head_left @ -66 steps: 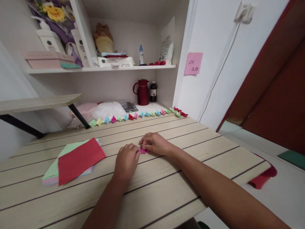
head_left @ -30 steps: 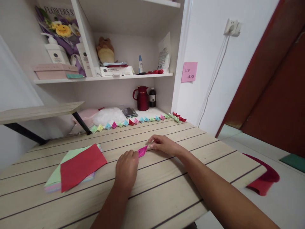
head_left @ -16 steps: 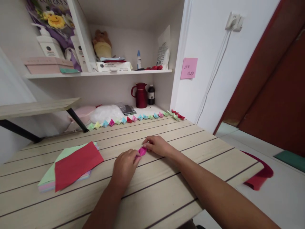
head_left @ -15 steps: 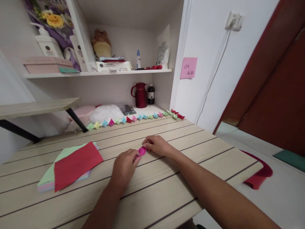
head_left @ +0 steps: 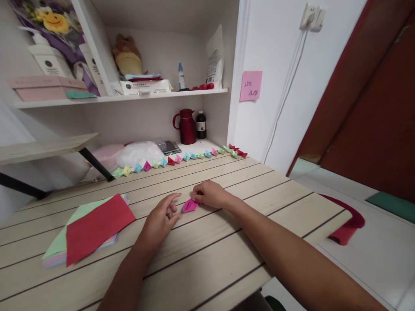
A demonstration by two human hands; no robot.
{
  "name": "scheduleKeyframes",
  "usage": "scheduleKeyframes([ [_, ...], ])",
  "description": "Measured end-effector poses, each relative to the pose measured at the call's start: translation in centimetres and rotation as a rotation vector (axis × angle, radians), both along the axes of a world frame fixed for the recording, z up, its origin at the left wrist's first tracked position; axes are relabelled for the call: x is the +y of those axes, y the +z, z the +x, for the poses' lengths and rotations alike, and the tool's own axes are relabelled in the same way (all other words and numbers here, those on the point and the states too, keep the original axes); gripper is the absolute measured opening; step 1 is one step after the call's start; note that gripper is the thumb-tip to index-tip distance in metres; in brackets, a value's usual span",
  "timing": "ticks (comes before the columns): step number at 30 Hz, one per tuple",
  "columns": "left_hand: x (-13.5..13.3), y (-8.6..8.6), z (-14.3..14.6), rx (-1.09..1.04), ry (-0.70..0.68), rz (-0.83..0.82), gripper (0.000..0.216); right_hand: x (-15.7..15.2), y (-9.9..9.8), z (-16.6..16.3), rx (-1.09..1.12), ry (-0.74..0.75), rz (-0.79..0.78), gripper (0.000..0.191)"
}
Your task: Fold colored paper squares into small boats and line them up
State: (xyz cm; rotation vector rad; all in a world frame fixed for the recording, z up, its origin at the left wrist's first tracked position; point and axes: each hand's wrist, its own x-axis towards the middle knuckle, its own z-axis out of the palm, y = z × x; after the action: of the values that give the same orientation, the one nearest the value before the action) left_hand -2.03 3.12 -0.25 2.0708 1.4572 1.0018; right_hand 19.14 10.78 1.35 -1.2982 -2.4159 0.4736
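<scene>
A small folded magenta paper boat point(head_left: 189, 206) is over the middle of the slatted table point(head_left: 207, 255). My right hand point(head_left: 209, 194) pinches it at its right end. Just to the left, my left hand point(head_left: 165, 216) is apart from the paper, with thumb and forefinger spread and nothing between them. Farther left lies a stack of coloured paper point(head_left: 60, 242), with a red sheet point(head_left: 100, 229) askew on top. Along the back edge runs a row of small folded paper boats point(head_left: 170, 161) in several colours.
A wooden riser point(head_left: 48, 147) on black legs stands at the back left. Behind the row are a dark red jug point(head_left: 187, 127), a dark bottle point(head_left: 201, 125) and a white plastic bag point(head_left: 139, 154). A red stool point(head_left: 345, 220) shows past the table's right edge.
My left hand has let go of the magenta paper and opened, moving slightly left. My right hand still holds the paper. The whole view has shifted a little.
</scene>
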Motion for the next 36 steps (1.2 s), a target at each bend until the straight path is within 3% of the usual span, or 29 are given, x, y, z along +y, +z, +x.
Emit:
scheduleKeyframes([
  [4,0.1,-0.2,0.0,0.095,-0.021,0.041,0.032,-0.2,0.5,0.3,-0.043,0.024,0.016,0.009],
  [8,0.1,0.1,0.1,0.161,-0.063,0.060,0.036,-0.5,0.9,0.4,-0.064,0.034,0.031,0.009],
  [13,0.2,0.2,0.4,0.276,-0.108,0.089,0.024,-0.7,1.1,0.2,-0.066,0.058,0.038,0.009],
  [18,0.2,0.0,0.6,0.257,-0.048,0.075,0.033,-0.7,1.0,0.0,-0.069,0.057,0.042,0.008],
  [27,0.2,0.4,0.6,0.290,-0.164,0.083,0.025,-0.8,0.9,-0.1,-0.068,0.058,0.056,0.009],
  [36,0.0,0.7,1.2,0.358,-0.122,0.080,0.020,-0.5,0.6,-0.3,-0.063,0.097,0.073,0.007],
])
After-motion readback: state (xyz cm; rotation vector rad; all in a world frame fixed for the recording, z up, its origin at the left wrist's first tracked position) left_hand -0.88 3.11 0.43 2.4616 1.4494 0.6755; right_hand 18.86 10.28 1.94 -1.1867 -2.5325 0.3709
